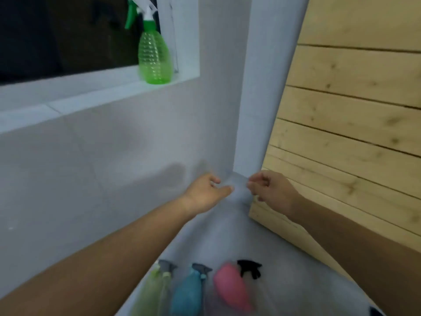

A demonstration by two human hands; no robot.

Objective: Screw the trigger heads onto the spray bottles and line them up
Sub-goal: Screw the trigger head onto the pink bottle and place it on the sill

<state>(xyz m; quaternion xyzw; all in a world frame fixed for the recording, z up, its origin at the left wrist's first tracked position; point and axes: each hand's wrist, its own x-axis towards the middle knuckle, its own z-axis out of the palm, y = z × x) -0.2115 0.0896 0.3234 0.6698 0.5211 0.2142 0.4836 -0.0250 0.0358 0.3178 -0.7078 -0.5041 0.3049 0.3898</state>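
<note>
A green spray bottle (154,58) with its white and green trigger head on stands upright on the white window sill (95,96) at the upper left. Low in the view, on the pale floor, stand a light green bottle (148,290), a blue bottle (189,293) and a pink bottle (230,286); the picture there is blurred. A black trigger head (249,267) shows beside the pink bottle. My left hand (206,192) and my right hand (270,190) reach forward above the bottles, fingers loosely curled, holding nothing.
A white tiled wall (102,167) fills the left and a white column (257,99) stands ahead. A wooden slatted panel (353,133) leans on the right. The window pane (57,35) behind the sill is dark.
</note>
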